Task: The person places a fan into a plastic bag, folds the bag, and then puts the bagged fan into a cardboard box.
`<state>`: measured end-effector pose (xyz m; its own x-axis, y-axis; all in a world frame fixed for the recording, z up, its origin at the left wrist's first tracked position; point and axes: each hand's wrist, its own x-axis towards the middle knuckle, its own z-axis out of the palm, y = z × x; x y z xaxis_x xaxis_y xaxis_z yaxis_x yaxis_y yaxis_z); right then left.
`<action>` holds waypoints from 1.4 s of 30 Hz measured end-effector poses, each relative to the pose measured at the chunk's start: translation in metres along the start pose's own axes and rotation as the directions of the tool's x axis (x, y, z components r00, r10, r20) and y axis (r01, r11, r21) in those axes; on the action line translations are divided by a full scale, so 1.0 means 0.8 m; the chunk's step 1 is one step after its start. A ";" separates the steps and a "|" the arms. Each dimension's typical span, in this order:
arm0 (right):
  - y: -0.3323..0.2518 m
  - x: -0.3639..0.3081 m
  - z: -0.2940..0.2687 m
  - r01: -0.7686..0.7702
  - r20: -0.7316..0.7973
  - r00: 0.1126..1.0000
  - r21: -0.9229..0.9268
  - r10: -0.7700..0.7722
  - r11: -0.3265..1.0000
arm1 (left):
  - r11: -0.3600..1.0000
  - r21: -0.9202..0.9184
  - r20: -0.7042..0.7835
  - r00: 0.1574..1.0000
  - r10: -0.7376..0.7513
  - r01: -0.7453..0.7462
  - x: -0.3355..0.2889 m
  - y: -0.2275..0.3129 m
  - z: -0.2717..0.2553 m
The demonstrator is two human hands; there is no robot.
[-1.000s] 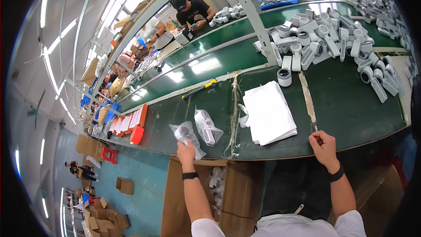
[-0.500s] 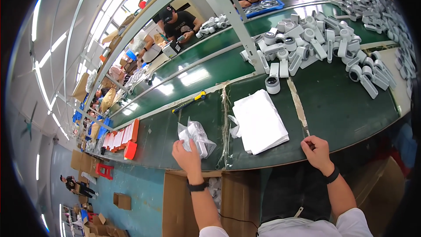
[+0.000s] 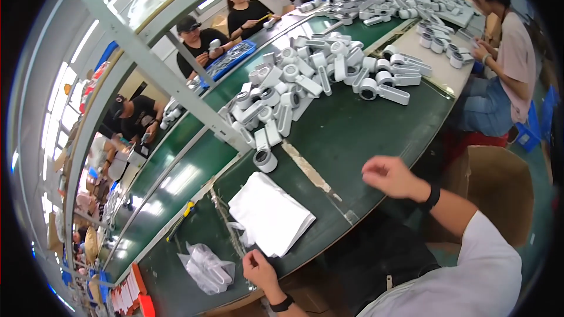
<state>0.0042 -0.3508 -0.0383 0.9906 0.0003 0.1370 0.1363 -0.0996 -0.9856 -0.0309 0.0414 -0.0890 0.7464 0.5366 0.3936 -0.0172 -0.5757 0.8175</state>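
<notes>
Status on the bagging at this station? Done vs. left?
Done: one bagged part lies on the green table. In hand: nothing; left hand rests by the stack of white bags, right hand hovers empty. Left: the large pile of grey parts is unbagged.

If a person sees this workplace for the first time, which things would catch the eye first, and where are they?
Probably the big heap of grey-white plastic parts on the green table, beyond the hands. Nearer lies a stack of white bags, between the left hand at the table's near edge and the right hand, raised over the table. Left of the left hand lies a bagged part.
</notes>
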 end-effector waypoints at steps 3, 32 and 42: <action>0.003 0.047 -0.065 0.086 -0.290 0.940 -0.305 -0.178 0.948 | 1.000 -0.001 -0.003 1.000 -0.015 0.015 0.004 0.005 -0.001; 0.017 0.007 0.066 -0.206 0.090 0.978 0.531 0.187 0.822 | 0.782 0.076 0.306 0.761 0.572 -0.619 0.001 0.110 0.022; 0.036 -0.006 0.078 -0.158 0.149 0.983 0.388 0.107 0.908 | 0.800 0.179 0.476 0.762 0.439 -0.573 0.020 0.094 0.024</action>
<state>0.0045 -0.2917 -0.0736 0.9903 0.1380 0.0141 -0.0277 0.2960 -0.9548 -0.0072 -0.0050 -0.0296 0.8777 -0.1374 0.4591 -0.3220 -0.8785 0.3528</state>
